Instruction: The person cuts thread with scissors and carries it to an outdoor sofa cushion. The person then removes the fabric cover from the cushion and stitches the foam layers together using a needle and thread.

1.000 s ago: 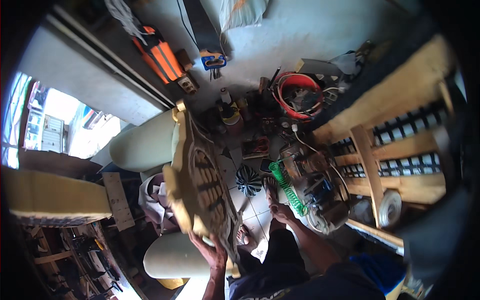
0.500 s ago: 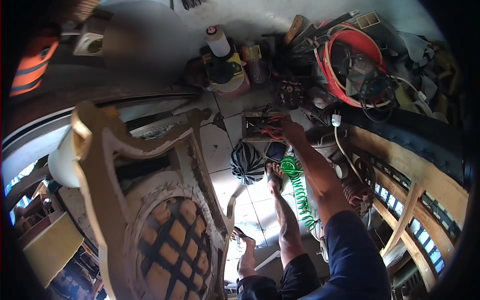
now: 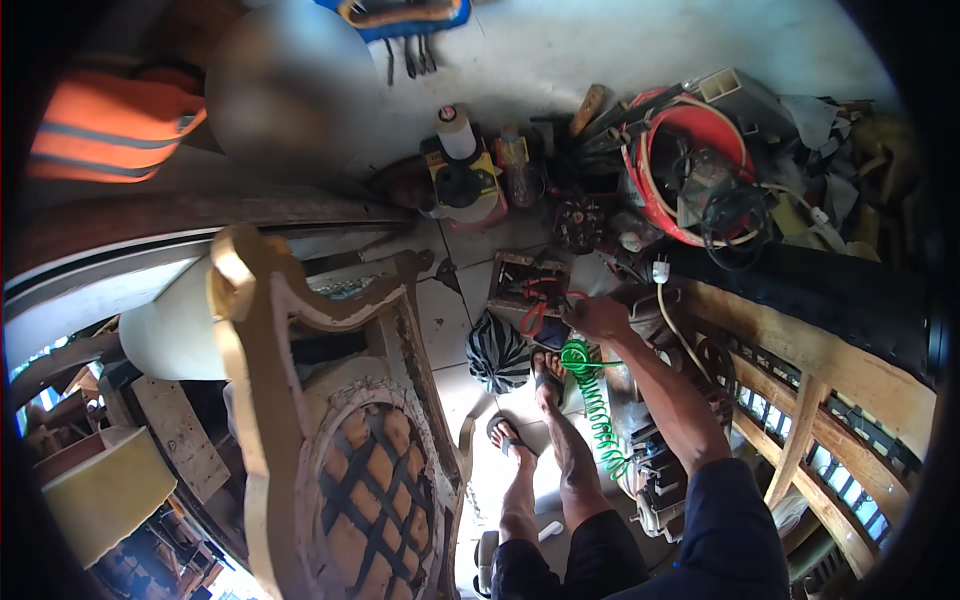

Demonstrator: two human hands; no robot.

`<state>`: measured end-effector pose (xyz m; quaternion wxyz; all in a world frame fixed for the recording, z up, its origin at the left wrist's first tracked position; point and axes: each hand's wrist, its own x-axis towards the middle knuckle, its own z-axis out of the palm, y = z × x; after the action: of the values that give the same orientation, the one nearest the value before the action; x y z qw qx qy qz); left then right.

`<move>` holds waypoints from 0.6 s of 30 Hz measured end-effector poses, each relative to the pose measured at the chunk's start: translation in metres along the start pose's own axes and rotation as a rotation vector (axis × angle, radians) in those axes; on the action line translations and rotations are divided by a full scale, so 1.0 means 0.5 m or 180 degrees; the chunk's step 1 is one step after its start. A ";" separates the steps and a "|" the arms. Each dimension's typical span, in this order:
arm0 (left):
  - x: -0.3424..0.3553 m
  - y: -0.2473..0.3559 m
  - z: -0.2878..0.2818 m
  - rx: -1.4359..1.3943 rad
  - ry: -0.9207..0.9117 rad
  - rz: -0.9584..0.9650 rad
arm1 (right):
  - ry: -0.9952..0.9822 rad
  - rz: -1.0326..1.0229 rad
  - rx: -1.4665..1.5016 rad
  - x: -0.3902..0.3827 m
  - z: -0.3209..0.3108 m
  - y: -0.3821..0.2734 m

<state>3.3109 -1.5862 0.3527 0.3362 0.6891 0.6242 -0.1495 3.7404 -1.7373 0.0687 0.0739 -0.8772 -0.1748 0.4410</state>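
Right hand [image 3: 600,320] looks closed on a red-handled tool [image 3: 527,319], probably pliers; fingers narrow, exact hold partly hidden by the hand itself. Left hand is out of frame, can't tell its grip. Tool sits at the near right part of the wooden tool box [image 3: 508,303], one handle loop out past the near wall. Step in hand, my read: getting that tool out of the box. Next move calls for a firm hold and a lift clear of the rim, no snag on the green coiled hose [image 3: 598,405], nearer than the box and right of it.

Containers, all relative to the tool box:
- Box itself: more red handles plus dark tools, jumbled, too dim to count.
- Striped bag [image 3: 497,352], just on the near side: contents hidden.
- Red bucket [image 3: 728,140], beyond and right: dark cable, clear plastic piece, other clutter.
- Clear bottle [image 3: 522,182], beyond: can't tell what's inside.
- Pinkish tub [image 3: 480,214], beyond and left: white spool [image 3: 457,138] at its top, inside not visible.
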 end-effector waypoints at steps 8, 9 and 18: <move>-0.072 0.020 -0.131 -0.0685 0.0193 0.0511 | 0.1619 -0.0290 0.0764 -0.398 -0.105 -0.046; -0.089 0.029 -0.157 -0.0884 0.0249 0.0547 | 0.1880 -0.0341 0.0705 -0.465 -0.112 -0.064; -0.213 0.187 -0.409 -0.1635 0.1935 0.3488 | 0.3031 -0.1337 0.0850 -0.982 -0.293 -0.187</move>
<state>3.3382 -1.5335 0.5945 0.3261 0.8157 0.2673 0.3960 3.5649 -1.8297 0.5503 0.3426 -0.9093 -0.2360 -0.0115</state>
